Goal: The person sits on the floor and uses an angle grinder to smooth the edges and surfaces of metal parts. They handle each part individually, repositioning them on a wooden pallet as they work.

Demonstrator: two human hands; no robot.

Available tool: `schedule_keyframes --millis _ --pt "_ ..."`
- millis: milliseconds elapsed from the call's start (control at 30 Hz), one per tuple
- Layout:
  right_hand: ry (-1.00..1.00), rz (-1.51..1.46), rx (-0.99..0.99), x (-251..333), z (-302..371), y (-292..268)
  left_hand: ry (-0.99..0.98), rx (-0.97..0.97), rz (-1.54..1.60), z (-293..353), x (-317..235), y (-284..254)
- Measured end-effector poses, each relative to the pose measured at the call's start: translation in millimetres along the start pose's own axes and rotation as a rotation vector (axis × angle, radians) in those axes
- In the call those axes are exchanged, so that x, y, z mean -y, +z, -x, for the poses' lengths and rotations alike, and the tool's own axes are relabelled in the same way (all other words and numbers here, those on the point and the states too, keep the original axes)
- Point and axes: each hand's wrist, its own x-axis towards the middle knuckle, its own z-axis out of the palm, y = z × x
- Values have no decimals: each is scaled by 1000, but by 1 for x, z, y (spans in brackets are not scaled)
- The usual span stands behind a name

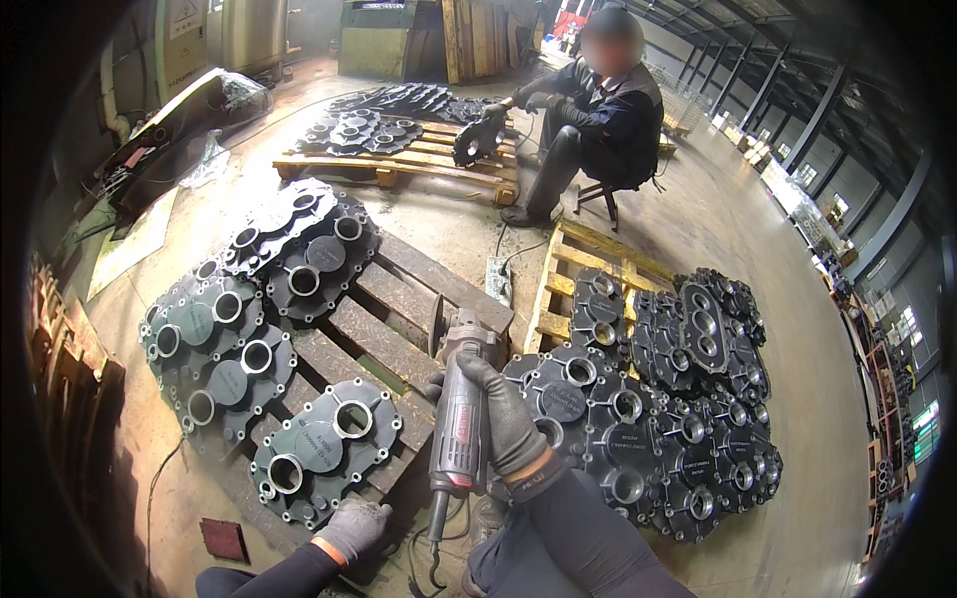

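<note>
Right hand (510, 417): gripping the angle grinder (461, 424) round its body, head end up — hold it firm, wrist straight.
Left hand (354, 528): fingers look curled, right by the lower edge of the two-hole casting (319, 446); can't tell if they grip or just touch it. Steady the part by its rim, well out of the disc's path.
Two-hole casting: lies flat on the dark wooden pallet (424, 277), left of the grinder. Check it doesn't rock over the slat gaps.
Disc (437, 324): nearly edge-on at the tool's head; can't tell if it's spinning — treat it as live. Shallow angle, light pressure on metal.
Cord (437, 523): hangs from the grinder's lower end. Route it behind the tool.
Stacked castings (229, 379): beside the single one; leave swing room.
Co-worker (608, 120): seated ahead; aim sparks elsewhere.
</note>
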Motion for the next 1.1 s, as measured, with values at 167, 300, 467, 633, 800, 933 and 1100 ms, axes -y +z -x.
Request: schedule_keyframes --millis 167,300,467,633,800,933,1100 --pt "-4 -6 -10 -4 -4 0 -2 -13 -9 2 3 6" --pt "-22 15 -34 -3 -2 -3 11 -18 6 1 -3 1" --pt "-26 30 -62 0 2 -2 45 -75 1 -6 -1 15" --pt "-27 29 95 -12 -21 8 93 -443 -142 -2 34 75" --pt "-135 56 33 17 -3 -17 155 -447 139 -11 -1 45" --pt "-294 246 3 32 9 7 -27 -68 84 8 -13 10" --pt "-363 238 -104 44 16 13 -13 -66 105 6 -12 18"
